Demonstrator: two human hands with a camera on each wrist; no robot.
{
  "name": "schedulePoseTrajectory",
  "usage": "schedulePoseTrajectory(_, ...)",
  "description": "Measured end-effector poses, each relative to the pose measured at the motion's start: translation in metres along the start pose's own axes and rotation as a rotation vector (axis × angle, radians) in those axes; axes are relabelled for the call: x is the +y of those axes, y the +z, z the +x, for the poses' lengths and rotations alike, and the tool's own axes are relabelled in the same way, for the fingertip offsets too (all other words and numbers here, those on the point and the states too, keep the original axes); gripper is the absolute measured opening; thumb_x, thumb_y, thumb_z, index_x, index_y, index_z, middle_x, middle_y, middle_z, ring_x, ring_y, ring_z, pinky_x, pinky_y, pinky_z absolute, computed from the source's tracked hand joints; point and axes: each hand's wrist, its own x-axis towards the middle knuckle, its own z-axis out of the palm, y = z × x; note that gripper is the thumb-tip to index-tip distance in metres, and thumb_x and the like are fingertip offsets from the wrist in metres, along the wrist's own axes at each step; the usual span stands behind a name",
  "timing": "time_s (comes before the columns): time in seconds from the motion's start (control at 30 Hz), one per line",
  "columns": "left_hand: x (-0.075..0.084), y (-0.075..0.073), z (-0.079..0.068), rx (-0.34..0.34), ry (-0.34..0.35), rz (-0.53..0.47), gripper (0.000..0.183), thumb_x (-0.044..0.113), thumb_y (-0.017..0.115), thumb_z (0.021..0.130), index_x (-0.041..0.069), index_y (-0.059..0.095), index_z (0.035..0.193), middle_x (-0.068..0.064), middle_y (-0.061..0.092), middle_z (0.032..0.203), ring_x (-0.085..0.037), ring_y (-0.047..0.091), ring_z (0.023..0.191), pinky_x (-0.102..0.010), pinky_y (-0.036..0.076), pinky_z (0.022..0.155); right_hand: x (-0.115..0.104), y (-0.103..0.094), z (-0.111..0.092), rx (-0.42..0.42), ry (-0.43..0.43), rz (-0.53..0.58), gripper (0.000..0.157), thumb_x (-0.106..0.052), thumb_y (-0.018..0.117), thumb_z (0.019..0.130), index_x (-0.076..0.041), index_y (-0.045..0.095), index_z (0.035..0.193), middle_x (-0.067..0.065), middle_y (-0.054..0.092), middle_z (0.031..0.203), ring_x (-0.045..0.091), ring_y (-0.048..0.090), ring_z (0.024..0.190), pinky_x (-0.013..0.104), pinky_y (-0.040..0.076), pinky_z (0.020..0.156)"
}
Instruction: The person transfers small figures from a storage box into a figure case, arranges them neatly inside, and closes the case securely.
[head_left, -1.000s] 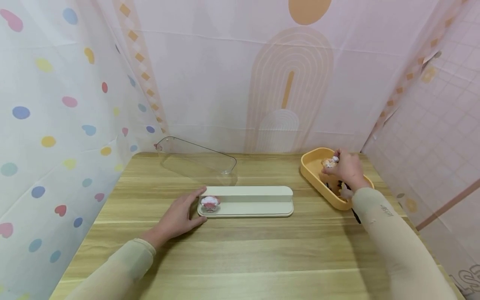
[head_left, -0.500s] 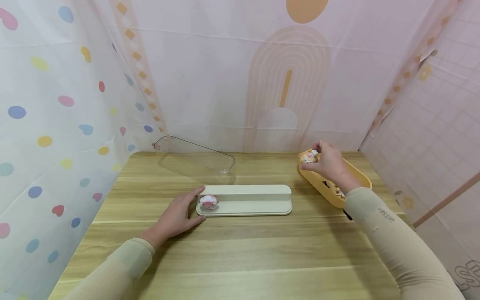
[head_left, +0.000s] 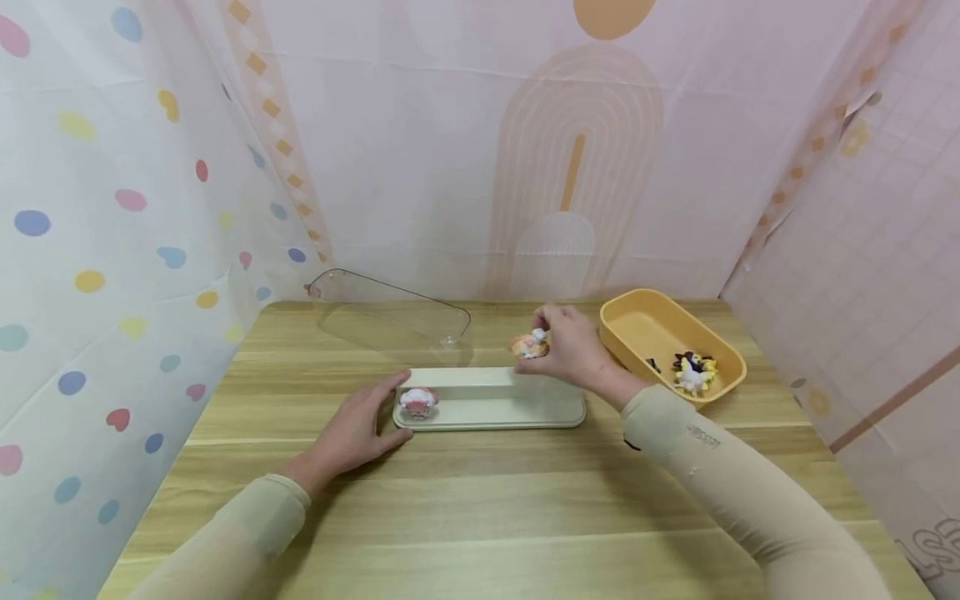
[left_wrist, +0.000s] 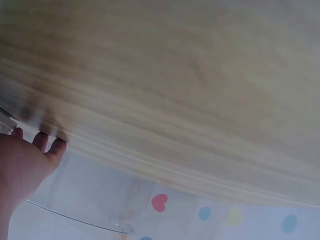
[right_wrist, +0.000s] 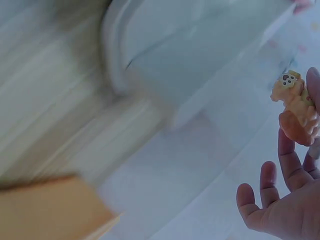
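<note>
A cream two-step display base (head_left: 491,412) lies on the wooden table, with a pink-and-white figurine (head_left: 418,404) standing at its left end. My left hand (head_left: 352,429) rests at that end, fingers extended, thumb by the front corner and index finger by the back corner. Above the back right part of the base, my right hand (head_left: 576,352) pinches an orange-and-white figurine (head_left: 529,344) between thumb and fingers. The right wrist view shows the orange back of this figurine (right_wrist: 297,112) and its yellow piece with a paw print. Its underside is hidden.
A yellow tray (head_left: 628,310) stands at the back right, holding several small figurines (head_left: 694,372), white, yellow and dark. Behind the base at the left is a clear cover (head_left: 390,321) with a dark rim. Patterned curtains hang around the table's back and sides.
My right hand has lifted the orange-and-white figurine out of the yellow tray and carried it left to above the base. The left hand and the base stay put.
</note>
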Motion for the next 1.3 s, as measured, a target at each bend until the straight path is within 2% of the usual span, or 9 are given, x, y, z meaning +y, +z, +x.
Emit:
schedulePoseTrajectory(0.23, 0.002, -0.003, 0.0, 0.0, -0.011, 0.007, 0.096, 0.031, 0.09, 0.088, 0.02, 0.036, 0.166, -0.022, 0.058, 0.155, -0.049, 0.059, 0.137, -0.069, 0.043, 0.118, -0.035, 0.028, 0.002, -0.065, -0.118, 0.001, 0.063, -0.044, 0.101, 0.07, -0.014, 0.056, 0.102, 0.002, 0.062, 0.097, 0.024, 0.058, 0.099, 0.04, 0.051, 0.084)
schedulePoseTrajectory(0.3, 0.003, -0.003, 0.0, 0.003, -0.009, 0.006, 0.096, 0.031, 0.09, 0.087, 0.019, 0.037, 0.166, -0.022, 0.059, 0.155, -0.049, 0.059, 0.136, -0.069, 0.043, 0.118, -0.042, 0.036, 0.001, -0.079, -0.145, -0.006, 0.062, -0.045, 0.101, 0.07, -0.015, 0.055, 0.1, 0.001, 0.061, 0.094, 0.023, 0.056, 0.094, 0.04, 0.05, 0.085)
schedulePoseTrajectory(0.37, 0.003, -0.003, 0.0, 0.004, -0.005, 0.004, 0.096, 0.031, 0.09, 0.087, 0.018, 0.037, 0.166, -0.022, 0.059, 0.155, -0.049, 0.059, 0.136, -0.069, 0.043, 0.118, -0.048, 0.043, 0.0, -0.1, -0.167, -0.008, 0.062, -0.045, 0.101, 0.07, -0.016, 0.054, 0.099, 0.0, 0.06, 0.093, 0.023, 0.056, 0.095, 0.043, 0.05, 0.091)
schedulePoseTrajectory(0.53, 0.002, -0.003, -0.001, 0.001, -0.003, 0.002, 0.096, 0.031, 0.09, 0.088, 0.019, 0.036, 0.166, -0.021, 0.058, 0.157, -0.049, 0.06, 0.136, -0.07, 0.044, 0.117, -0.056, 0.059, -0.001, -0.161, -0.191, -0.02, 0.061, -0.047, 0.099, 0.073, -0.017, 0.053, 0.101, 0.0, 0.063, 0.098, 0.03, 0.059, 0.115, 0.055, 0.043, 0.114)
schedulePoseTrajectory(0.7, 0.001, -0.003, 0.0, -0.004, -0.008, 0.003, 0.096, 0.031, 0.089, 0.088, 0.02, 0.035, 0.167, -0.02, 0.057, 0.157, -0.049, 0.059, 0.137, -0.069, 0.044, 0.116, -0.058, 0.073, -0.003, -0.201, -0.194, -0.06, 0.059, -0.049, 0.095, 0.078, -0.018, 0.053, 0.104, 0.001, 0.067, 0.109, 0.035, 0.057, 0.132, 0.056, 0.039, 0.122)
schedulePoseTrajectory(0.83, 0.0, -0.003, 0.0, -0.002, -0.004, 0.002, 0.096, 0.031, 0.089, 0.088, 0.02, 0.036, 0.167, -0.02, 0.058, 0.156, -0.048, 0.06, 0.136, -0.068, 0.045, 0.116, -0.059, 0.084, -0.002, -0.199, -0.201, -0.095, 0.058, -0.05, 0.094, 0.079, -0.017, 0.054, 0.105, 0.004, 0.069, 0.118, 0.033, 0.055, 0.135, 0.053, 0.037, 0.125)
schedulePoseTrajectory(1.0, 0.0, -0.002, 0.0, 0.0, -0.003, 0.001, 0.096, 0.031, 0.09, 0.088, 0.02, 0.036, 0.167, -0.021, 0.058, 0.156, -0.048, 0.06, 0.136, -0.069, 0.045, 0.116, -0.062, 0.092, -0.004, -0.172, -0.217, -0.139, 0.054, -0.049, 0.093, 0.08, -0.018, 0.057, 0.105, 0.003, 0.073, 0.116, 0.03, 0.054, 0.134, 0.05, 0.037, 0.125)
schedulePoseTrajectory(1.13, 0.0, -0.002, 0.0, -0.002, -0.005, 0.0, 0.096, 0.032, 0.089, 0.089, 0.02, 0.035, 0.167, -0.021, 0.058, 0.157, -0.049, 0.06, 0.137, -0.069, 0.044, 0.117, -0.062, 0.095, -0.007, -0.119, -0.265, -0.184, 0.053, -0.049, 0.092, 0.082, -0.018, 0.058, 0.107, 0.002, 0.075, 0.113, 0.031, 0.055, 0.132, 0.049, 0.04, 0.121)
schedulePoseTrajectory(1.3, 0.0, -0.002, -0.001, -0.004, -0.01, 0.003, 0.096, 0.032, 0.089, 0.089, 0.02, 0.035, 0.167, -0.021, 0.057, 0.157, -0.049, 0.059, 0.137, -0.069, 0.043, 0.118, -0.06, 0.097, -0.008, -0.067, -0.287, -0.229, 0.058, -0.053, 0.092, 0.081, -0.017, 0.059, 0.111, 0.006, 0.072, 0.121, 0.033, 0.055, 0.135, 0.051, 0.042, 0.121)
